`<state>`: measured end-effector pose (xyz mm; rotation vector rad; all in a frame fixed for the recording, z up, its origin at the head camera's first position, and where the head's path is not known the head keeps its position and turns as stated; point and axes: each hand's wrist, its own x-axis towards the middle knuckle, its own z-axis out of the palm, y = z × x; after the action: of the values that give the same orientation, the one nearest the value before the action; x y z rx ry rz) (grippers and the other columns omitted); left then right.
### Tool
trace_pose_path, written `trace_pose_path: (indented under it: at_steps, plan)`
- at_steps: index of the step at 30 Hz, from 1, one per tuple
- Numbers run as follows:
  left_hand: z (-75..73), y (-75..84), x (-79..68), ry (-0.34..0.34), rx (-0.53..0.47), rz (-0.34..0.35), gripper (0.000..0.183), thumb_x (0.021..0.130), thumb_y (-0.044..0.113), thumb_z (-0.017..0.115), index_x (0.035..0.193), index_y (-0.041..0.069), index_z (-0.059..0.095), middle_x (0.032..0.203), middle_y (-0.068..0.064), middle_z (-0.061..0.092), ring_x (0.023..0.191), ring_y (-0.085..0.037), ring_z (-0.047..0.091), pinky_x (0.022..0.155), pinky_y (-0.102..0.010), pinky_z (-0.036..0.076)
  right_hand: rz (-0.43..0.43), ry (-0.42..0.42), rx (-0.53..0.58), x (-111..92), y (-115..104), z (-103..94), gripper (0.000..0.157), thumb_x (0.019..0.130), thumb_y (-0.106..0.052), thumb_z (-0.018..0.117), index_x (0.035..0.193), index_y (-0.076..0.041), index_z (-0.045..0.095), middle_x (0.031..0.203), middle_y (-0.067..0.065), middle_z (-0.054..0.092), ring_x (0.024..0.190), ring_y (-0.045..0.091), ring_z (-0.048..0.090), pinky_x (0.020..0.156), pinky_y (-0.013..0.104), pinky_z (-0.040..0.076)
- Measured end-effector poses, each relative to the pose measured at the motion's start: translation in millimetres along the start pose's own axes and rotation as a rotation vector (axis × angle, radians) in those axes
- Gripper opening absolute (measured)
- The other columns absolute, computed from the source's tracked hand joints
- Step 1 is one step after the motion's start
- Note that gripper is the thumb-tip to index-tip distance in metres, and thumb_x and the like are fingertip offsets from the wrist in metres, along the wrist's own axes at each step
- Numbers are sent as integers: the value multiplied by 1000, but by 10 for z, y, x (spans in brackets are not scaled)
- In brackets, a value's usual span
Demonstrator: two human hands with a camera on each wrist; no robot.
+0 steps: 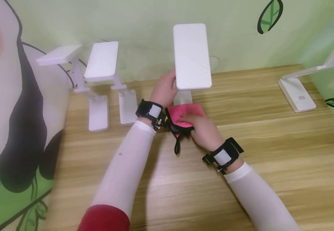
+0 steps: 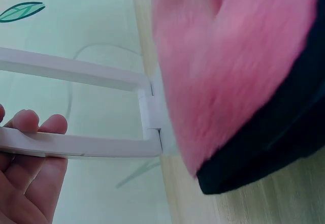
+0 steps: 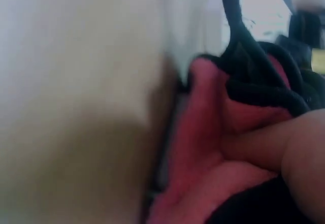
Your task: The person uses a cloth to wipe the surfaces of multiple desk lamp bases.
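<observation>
A white desk lamp (image 1: 192,56) stands in the middle of the table near the wall, its flat head tilted up toward me. My left hand (image 1: 164,89) grips one side bar of the lamp's arm (image 2: 86,145), fingers curled round it in the left wrist view. A fuzzy pink cloth (image 1: 188,110) with black edging and a black hanging loop (image 1: 177,146) lies over the lamp's base, which it mostly hides. Bunched folds of this cloth are held in my right hand (image 1: 207,131), the thumb (image 3: 261,145) pressed into them in the right wrist view.
Two more white lamps (image 1: 99,112) (image 1: 128,107) stand side by side at the left. Another lamp (image 1: 297,93) is at the far right, its arm leaning right. A painted wall (image 1: 144,25) borders the wooden table (image 1: 178,192) at the back and sides.
</observation>
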<state>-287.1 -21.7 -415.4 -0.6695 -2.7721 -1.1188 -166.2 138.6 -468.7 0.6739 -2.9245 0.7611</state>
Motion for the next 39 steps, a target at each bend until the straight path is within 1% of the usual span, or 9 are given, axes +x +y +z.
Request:
trace_pose_path:
  at_steps: [3,10,13,17,23,29,34,37,39]
  plan:
    - [18,3,-6,-5,-13,2,33,107,14,43,138,13,55,130,-5,63,113,-13,56,99,-31,45,20,-13,13,179,92,-36,54,81,9,58,126,-19,67,115,2,69,98,21,60,84,44,53]
    - [72,-50,2,7,20,-2,29,107,16,43,130,11,58,129,-6,62,121,-14,52,104,-31,41,81,36,20,574,216,0,54,78,9,57,122,-19,69,119,3,68,105,24,59,90,46,50]
    - [60,-50,-12,4,19,-19,31,107,16,43,134,12,56,131,-5,61,122,-14,51,105,-31,41,67,52,-5,515,195,32,56,78,9,57,125,-20,69,122,4,67,111,25,58,93,46,48]
    - [13,-34,-47,-3,-3,-33,35,106,14,44,140,11,52,133,-6,61,119,-14,52,103,-31,43,-4,52,-48,246,105,53,55,81,9,56,128,-18,68,126,5,66,120,23,55,99,46,47]
    - [-44,-25,-60,12,1,-28,35,106,13,44,140,11,52,133,-7,61,119,-16,54,102,-32,44,-55,9,-57,-18,-16,6,54,84,7,54,128,-22,68,126,0,66,118,20,56,92,45,52]
    - [-27,-40,-23,2,18,-27,34,106,15,45,138,13,54,130,-5,62,115,-13,55,100,-31,43,-9,-31,-28,254,71,-72,56,80,9,57,128,-19,67,120,3,68,100,24,60,80,45,53]
    - [7,-42,8,0,42,-7,30,106,16,44,133,13,57,129,-5,63,119,-13,53,103,-31,42,29,13,-11,570,200,-56,51,77,8,57,117,-21,69,105,4,67,88,25,58,73,45,51]
    - [4,-21,2,0,32,-10,29,106,17,43,130,13,58,128,-5,63,118,-14,54,103,-32,43,61,33,-30,632,229,-26,51,75,7,57,114,-23,69,104,2,67,86,25,57,70,45,50]
    - [-6,-7,-9,-2,26,-15,29,107,16,43,131,12,58,129,-5,63,118,-14,54,103,-31,43,76,33,-23,595,220,-11,55,75,8,57,118,-23,69,112,2,67,95,25,59,76,45,52]
